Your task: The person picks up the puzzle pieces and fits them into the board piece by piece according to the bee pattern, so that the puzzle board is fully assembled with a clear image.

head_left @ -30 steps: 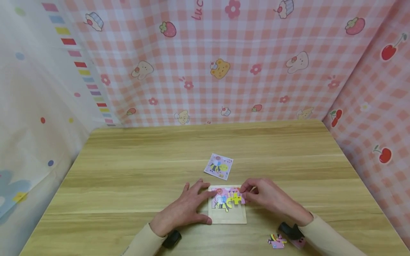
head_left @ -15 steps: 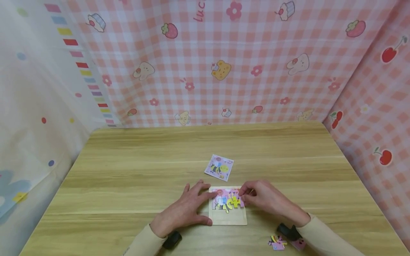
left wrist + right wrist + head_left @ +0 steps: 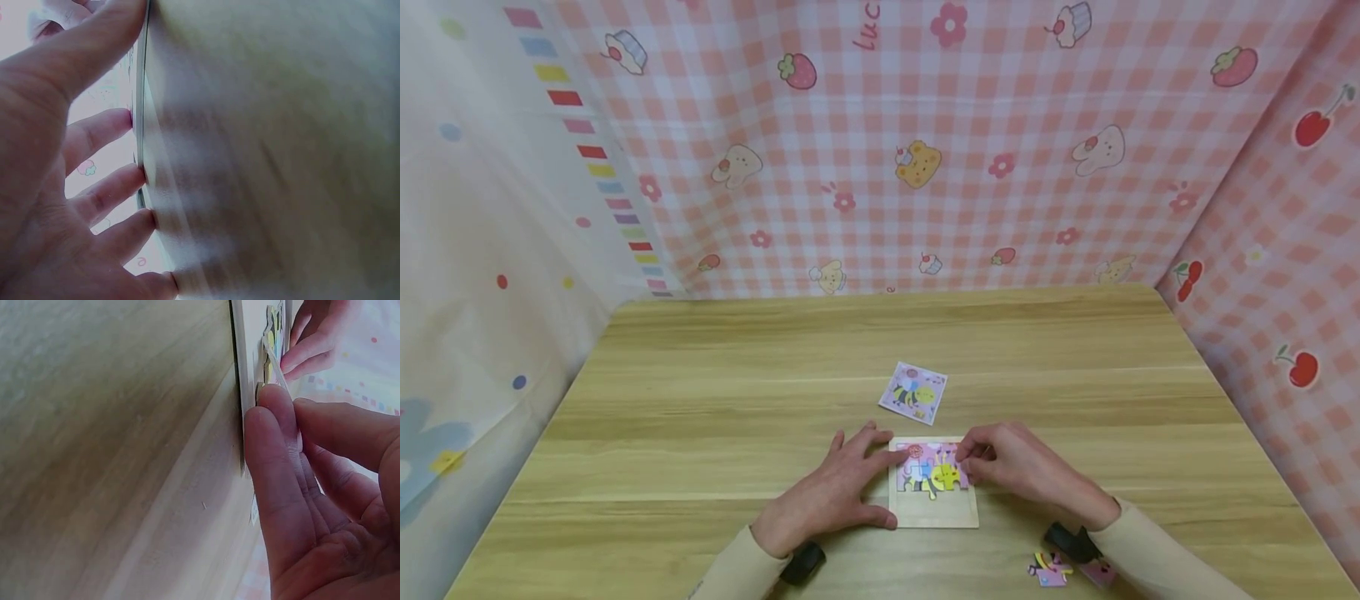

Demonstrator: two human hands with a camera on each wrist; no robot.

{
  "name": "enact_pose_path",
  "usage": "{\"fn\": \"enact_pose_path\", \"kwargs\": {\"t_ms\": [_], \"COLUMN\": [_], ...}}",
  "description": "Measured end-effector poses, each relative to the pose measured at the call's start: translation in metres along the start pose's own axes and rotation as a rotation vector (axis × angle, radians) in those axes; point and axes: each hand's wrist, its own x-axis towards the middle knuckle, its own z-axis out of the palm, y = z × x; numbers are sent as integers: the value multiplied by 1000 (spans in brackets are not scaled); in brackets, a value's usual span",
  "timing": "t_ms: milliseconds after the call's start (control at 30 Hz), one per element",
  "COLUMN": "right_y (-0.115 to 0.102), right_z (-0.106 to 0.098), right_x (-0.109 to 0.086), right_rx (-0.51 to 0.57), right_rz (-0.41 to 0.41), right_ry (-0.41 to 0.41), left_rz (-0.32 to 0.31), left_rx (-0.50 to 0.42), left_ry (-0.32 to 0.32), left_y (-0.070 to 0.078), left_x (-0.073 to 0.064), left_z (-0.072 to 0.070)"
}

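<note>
A square wooden puzzle board [image 3: 934, 512] lies near the table's front, its upper part filled with pink, yellow and blue pieces showing a bee; its lower part is bare wood. My left hand [image 3: 831, 487] rests at the board's left side with fingers spread, index finger on the pieces and thumb at the lower left corner. At the board's right side, my right hand [image 3: 1018, 467] pinches a puzzle piece [image 3: 275, 365] between thumb and fingers. That piece is tilted against the board in the right wrist view, and my fingers cover part of it.
Above the board lies a square picture card [image 3: 913, 392] with the same bee. Loose puzzle pieces [image 3: 1049, 571] lie at the lower right, one partly under the right wrist's black strap [image 3: 1072, 543]. Patterned curtains [image 3: 850, 167] enclose the wooden table [image 3: 700, 400].
My right hand has shifted slightly left, bringing the yellow puzzle piece closer against the bee pieces. My left hand stays in place on the board.
</note>
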Motion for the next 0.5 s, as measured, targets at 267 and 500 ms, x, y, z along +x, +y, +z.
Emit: {"fn": "enact_pose_path", "kwargs": {"t_ms": [267,500], "right_y": [0,1], "right_z": [0,-1], "right_x": [0,-1], "right_rx": [-19,-39], "right_rz": [-10,-36], "right_ry": [-7,-16], "left_rz": [4,-12], "left_rx": [4,3], "left_ry": [4,6], "left_y": [1,2], "left_x": [-1,0], "left_z": [0,0]}}
